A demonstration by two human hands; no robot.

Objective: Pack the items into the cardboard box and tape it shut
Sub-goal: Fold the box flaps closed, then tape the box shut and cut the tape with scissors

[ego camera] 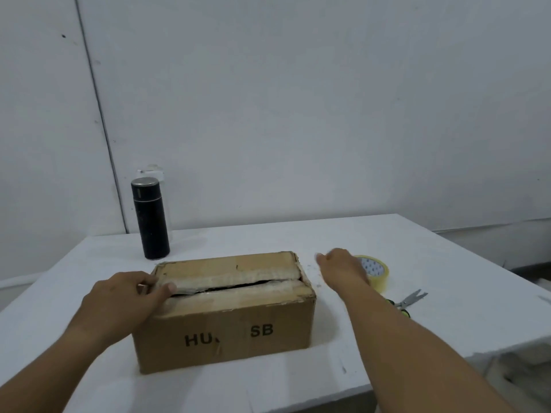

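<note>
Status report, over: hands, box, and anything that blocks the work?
Left hand grips flap of brown cardboard box; right hand at yellowish tape roll, grip unclear. Flaps down, seam gaping. Tall black flask outside box; nothing blocks.

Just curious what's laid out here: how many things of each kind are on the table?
Cardboard box: 1
Black flask: 1
Tape roll: 1
Scissors: 1
Total: 4, not counting a clear object mostly hidden behind the flask.

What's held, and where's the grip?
The left hand pinches the box flap at its left end. The right hand is at the tape; its grip cannot be told.
</note>
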